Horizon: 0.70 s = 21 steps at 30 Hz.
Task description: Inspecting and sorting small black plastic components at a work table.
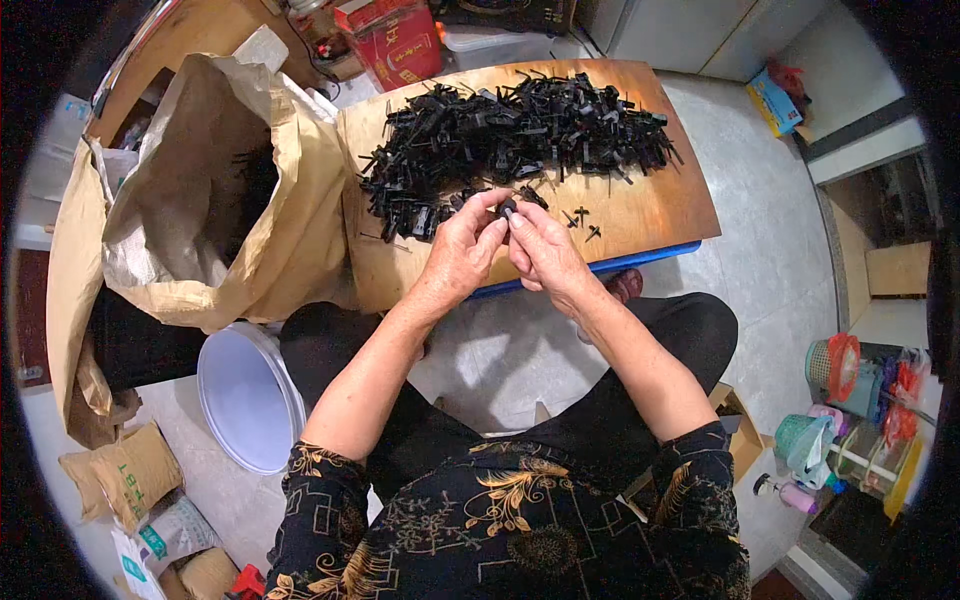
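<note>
Near the front edge of a wooden board (640, 215), my left hand (462, 243) and my right hand (548, 252) meet with their fingertips pinched. Between them they hold a small black plastic part (507, 208), mostly covered by fingers and too small to name more exactly. Just beyond the hands lies a large heap of black plastic pieces (510, 130) with thin stalks sticking out. To the right of my right hand, a few small black cross-shaped bits (580, 217) lie apart on the wood.
Left of the board stands a big open paper sack (290, 200) with dark contents. A white round tub (250, 395) sits on the floor by my left leg. At the far side is a red box (400, 50). Shelves with baskets (820, 365) stand at the right.
</note>
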Motion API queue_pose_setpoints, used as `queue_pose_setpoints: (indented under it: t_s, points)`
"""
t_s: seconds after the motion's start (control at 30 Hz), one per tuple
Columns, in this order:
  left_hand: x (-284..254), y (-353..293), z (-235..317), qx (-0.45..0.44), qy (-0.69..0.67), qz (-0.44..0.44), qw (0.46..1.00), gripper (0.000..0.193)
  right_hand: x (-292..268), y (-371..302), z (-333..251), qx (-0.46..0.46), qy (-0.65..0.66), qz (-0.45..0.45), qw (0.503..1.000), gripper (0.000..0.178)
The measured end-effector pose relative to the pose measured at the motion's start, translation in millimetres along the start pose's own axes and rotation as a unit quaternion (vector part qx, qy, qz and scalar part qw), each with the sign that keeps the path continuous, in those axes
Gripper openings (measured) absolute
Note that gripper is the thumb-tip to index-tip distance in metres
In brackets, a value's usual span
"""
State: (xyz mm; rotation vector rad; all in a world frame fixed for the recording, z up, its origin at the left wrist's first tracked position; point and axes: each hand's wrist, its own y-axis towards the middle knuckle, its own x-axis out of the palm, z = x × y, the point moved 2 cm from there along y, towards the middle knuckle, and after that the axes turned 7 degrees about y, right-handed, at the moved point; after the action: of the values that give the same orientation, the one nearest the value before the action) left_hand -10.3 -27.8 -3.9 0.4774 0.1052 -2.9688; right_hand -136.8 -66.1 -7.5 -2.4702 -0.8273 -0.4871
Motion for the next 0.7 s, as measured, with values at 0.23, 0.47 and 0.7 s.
queue_pose_setpoints:
  t_s: [0.23,0.47,0.7]
  points:
    - [2,4,-9,0.007,0.051,0.023,0.998,0.031,-3,9,10,0.023,0.03,0.017,0.999,0.024]
    - [3,8,-12,0.112,0.115,0.107,0.981,0.033,0,18,14,0.048,0.071,0.006,0.996,0.029]
    - [-15,0,-12,0.115,0.18,0.137,0.967,0.032,4,31,4,0.136,0.019,-0.065,0.988,0.03]
